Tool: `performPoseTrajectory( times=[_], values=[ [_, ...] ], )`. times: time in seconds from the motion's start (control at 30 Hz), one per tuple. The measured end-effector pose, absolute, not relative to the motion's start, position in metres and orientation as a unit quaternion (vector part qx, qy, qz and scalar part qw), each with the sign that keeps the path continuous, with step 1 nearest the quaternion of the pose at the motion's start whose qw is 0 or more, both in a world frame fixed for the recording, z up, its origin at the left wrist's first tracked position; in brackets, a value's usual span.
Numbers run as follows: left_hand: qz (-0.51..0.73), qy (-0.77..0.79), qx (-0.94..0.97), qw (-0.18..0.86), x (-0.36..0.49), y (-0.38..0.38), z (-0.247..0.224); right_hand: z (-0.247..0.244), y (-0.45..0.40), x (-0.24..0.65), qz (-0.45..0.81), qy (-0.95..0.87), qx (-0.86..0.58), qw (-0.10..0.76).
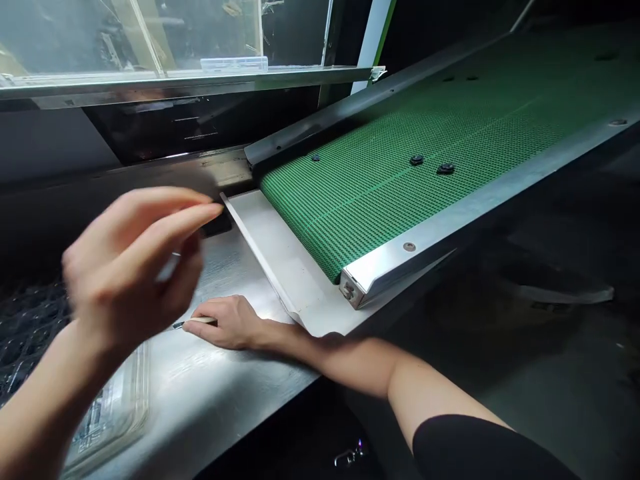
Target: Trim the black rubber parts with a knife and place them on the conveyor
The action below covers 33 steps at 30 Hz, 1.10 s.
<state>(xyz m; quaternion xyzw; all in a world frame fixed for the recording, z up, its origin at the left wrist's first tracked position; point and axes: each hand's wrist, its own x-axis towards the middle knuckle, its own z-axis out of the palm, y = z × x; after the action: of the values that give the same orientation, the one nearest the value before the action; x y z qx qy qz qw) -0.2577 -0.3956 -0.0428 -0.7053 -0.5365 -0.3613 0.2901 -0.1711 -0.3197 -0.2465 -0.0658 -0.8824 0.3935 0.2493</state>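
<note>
My left hand (pixel 135 267) is raised at the left, its thumb and forefinger pinched together close to the edge of a white tray (pixel 270 233). Whatever is between those fingertips, if anything, is too small to make out. Lower down, my right hand (pixel 227 321) rests on the metal table (pixel 200 387), closed around a thin tool (pixel 204 321) with a pale body and a dark tip pointing left; most of it is hidden in the fingers. Small black parts (pixel 445 169) lie scattered on the green mesh conveyor belt (pixel 370 200), whose lower end sits over the white tray.
Metal rails (pixel 410 247) border the belt on both sides. At lower left are a clear plastic box (pixel 135 407) and a heap of dark parts (pixel 35 327). A glass-like panel and ledge (pixel 300 77) run above the table's back, with a clear case (pixel 235 64) on it.
</note>
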Motion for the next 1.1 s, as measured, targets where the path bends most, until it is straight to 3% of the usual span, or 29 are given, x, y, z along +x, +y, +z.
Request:
performPoseTrajectory(
  times=[0.1,0.27,0.4,0.57,0.87,1.1],
  values=[
    [-0.309,-0.502,-0.751,0.296,-0.234,-0.302,-0.036,-0.248,-0.321,-0.172,0.387,-0.887,-0.080,0.240],
    [-0.223,-0.648,-0.707,0.176,-0.211,-0.136,-0.033,-0.257,-0.320,-0.173,0.383,-0.895,-0.014,0.229],
    [-0.183,-0.736,-0.640,0.127,-0.198,-0.058,-0.035,-0.259,-0.322,-0.177,0.331,-0.922,-0.024,0.199],
    [-0.154,-0.715,-0.670,0.132,-0.204,-0.030,-0.046,-0.245,-0.324,-0.170,0.321,-0.928,-0.003,0.186],
    [-0.277,-0.696,-0.642,0.164,-0.256,-0.026,-0.042,-0.247,-0.323,-0.168,0.319,-0.914,0.032,0.250],
    [-0.202,-0.698,-0.676,0.123,-0.263,-0.019,-0.059,-0.249,-0.323,-0.169,0.353,-0.907,0.043,0.226]
  ],
)
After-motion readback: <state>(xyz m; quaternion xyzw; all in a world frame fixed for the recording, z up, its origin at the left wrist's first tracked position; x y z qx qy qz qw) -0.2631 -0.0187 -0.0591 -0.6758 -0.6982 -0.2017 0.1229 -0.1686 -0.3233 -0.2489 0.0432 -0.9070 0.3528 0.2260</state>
